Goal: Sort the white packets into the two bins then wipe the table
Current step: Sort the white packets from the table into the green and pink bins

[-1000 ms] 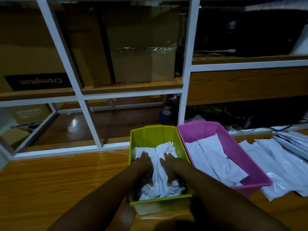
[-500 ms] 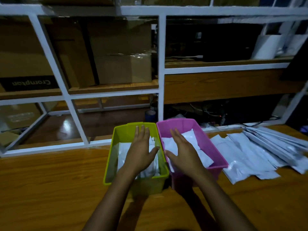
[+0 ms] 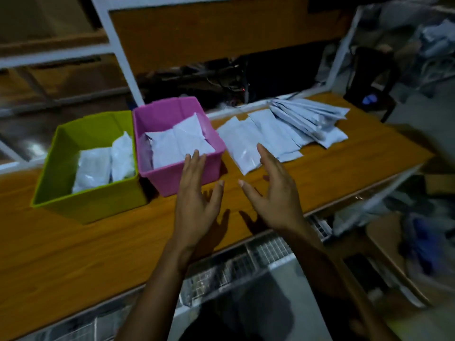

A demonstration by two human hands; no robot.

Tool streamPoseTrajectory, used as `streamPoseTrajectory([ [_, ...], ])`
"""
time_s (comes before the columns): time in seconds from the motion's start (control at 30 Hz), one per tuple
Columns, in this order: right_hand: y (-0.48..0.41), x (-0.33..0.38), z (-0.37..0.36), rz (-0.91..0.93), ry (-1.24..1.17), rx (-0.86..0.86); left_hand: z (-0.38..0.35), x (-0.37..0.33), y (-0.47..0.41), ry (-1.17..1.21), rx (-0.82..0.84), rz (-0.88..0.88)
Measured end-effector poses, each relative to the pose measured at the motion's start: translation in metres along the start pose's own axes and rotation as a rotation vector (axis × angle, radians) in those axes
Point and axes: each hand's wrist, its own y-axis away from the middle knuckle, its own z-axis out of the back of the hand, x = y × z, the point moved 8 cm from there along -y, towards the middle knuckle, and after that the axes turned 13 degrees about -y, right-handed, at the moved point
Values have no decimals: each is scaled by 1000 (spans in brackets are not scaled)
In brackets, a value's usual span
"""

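Observation:
A green bin (image 3: 86, 205) and a pink bin (image 3: 172, 179) stand side by side on the wooden table (image 3: 86, 247), each holding white packets. More white packets (image 3: 283, 129) lie spread and stacked on the table to the right of the pink bin. My left hand (image 3: 197, 203) hovers open, its fingertips over the pink bin's near right corner. Open too, my right hand (image 3: 273, 190) hangs above the table, its fingertips just short of the nearest loose packet (image 3: 242, 153). Neither hand holds anything.
A white-framed wooden shelf unit (image 3: 118, 48) rises behind the bins. Dark cables and equipment (image 3: 229, 80) sit behind the packets. Beyond the table's right end lies clutter with a black chair (image 3: 369, 77). A metal grille (image 3: 246, 262) shows below the table's near edge.
Both hands left the green bin and swung right, past the pink bin toward the loose packets. My view turned right and down.

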Motion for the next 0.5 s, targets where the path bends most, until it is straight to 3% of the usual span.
streamPoseTrajectory([
  [0.17, -7, -40, 40, -62, 12, -32, -48, -25, -22, -3, 76, -5],
  [0.5, -96, -113, 91, -110, 63, -65, -143, -33, -116, 42, 77, 49],
])
